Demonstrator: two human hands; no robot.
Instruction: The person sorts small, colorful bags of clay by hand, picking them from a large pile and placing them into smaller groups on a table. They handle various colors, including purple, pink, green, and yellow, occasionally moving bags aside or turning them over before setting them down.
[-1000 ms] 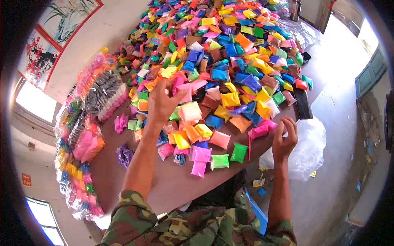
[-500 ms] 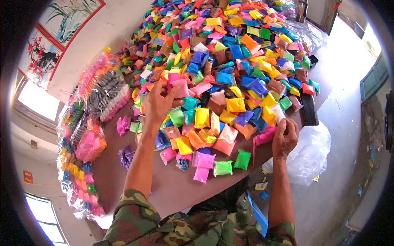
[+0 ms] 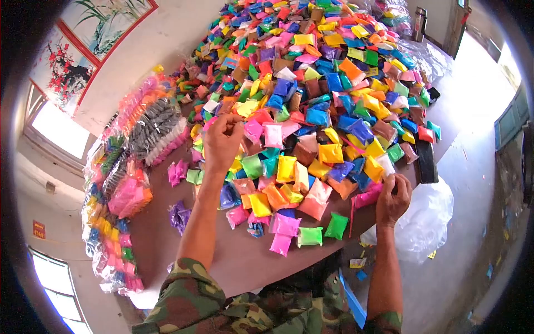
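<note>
My left hand (image 3: pixel 222 142) is over the near left part of a big heap of small coloured packets (image 3: pixel 317 117). Its thumb and index finger are pinched together right at the lower edge of a yellow packet (image 3: pixel 246 107). A light pink packet (image 3: pixel 272 135) and a brighter pink packet (image 3: pixel 253 131) lie just right of that hand. At the right edge of the heap, my right hand (image 3: pixel 394 199) has its fingers closed on the lower end of a white packet (image 3: pixel 385 165). A magenta packet (image 3: pixel 368 196) lies beside its fingers.
Bundled clear bags of packets (image 3: pixel 130 195) line the table's left side. Loose green packets (image 3: pixel 336 226) lie along the near edge of the brown table (image 3: pixel 222 267). Clear plastic sheeting (image 3: pixel 425 222) hangs at the right, by a black strap-like object (image 3: pixel 426 161). A flask (image 3: pixel 420 24) stands behind.
A light pink packet has left my left hand and lies to its right; that hand is now at a yellow packet. My right hand stays by the white packet. The whole view has shifted slightly.
</note>
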